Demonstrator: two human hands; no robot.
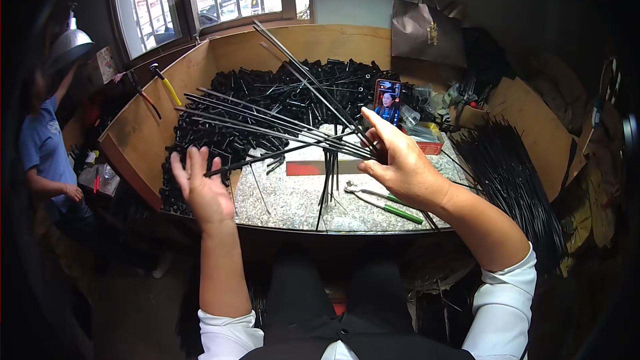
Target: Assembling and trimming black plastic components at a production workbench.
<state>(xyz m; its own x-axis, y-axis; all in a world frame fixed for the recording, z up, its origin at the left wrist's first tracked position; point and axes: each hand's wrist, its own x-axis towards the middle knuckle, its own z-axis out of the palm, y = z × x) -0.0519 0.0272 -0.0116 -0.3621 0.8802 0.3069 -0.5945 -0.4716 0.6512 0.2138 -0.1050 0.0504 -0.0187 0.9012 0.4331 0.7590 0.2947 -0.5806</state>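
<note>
My right hand (408, 165) is closed round several long, thin black rods (267, 123), which fan out to the left and up over the worktable (280, 210). One of these rods reaches toward my left hand (208, 190), its end by the thumb. That left hand is raised at the table's left side, fingers spread and gripping nothing. A few more thin black rods (325, 193) hang or lie below the bunch, over a low box (303, 168) with a red side. Pliers with green handles (393, 207) lie just below my right hand.
Black tubular parts (287, 93) heap up along the back and left, inside a cardboard wall (153, 130). A lit phone (387, 100) stands behind my right hand. Many thin black rods (513, 180) pile at right. A hammer (165, 85) hangs at left. Another person (57, 153) stands far left.
</note>
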